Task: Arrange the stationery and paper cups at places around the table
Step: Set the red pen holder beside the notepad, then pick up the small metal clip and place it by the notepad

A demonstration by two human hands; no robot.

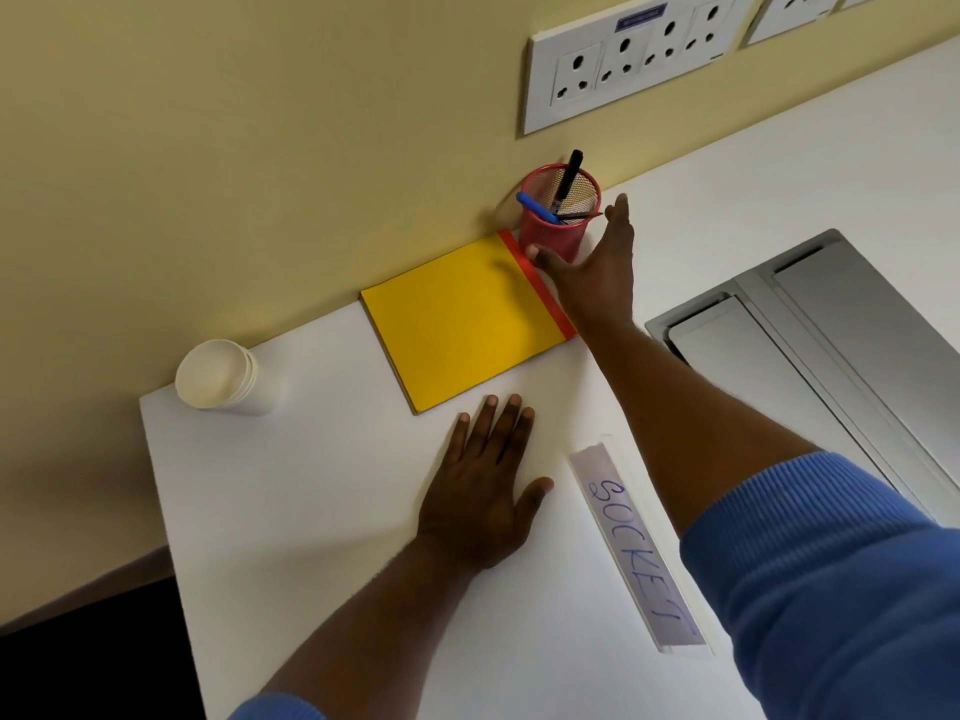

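Right hand point(597, 272) fingers spread beside red mesh pen cup point(558, 220), left hand point(485, 491) flat, empty

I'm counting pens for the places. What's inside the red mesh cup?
The red cup holds a black marker, a blue pen and a thin dark pen. Their lower ends are hidden inside.

The one readable text is "SOCKET", handwritten in blue capitals on a long white strip point(638, 545) lying on the table point(322, 511). A small blue label point(641, 16) sits at the top of the wall socket plate point(623, 65), but its print is too blurred to read.
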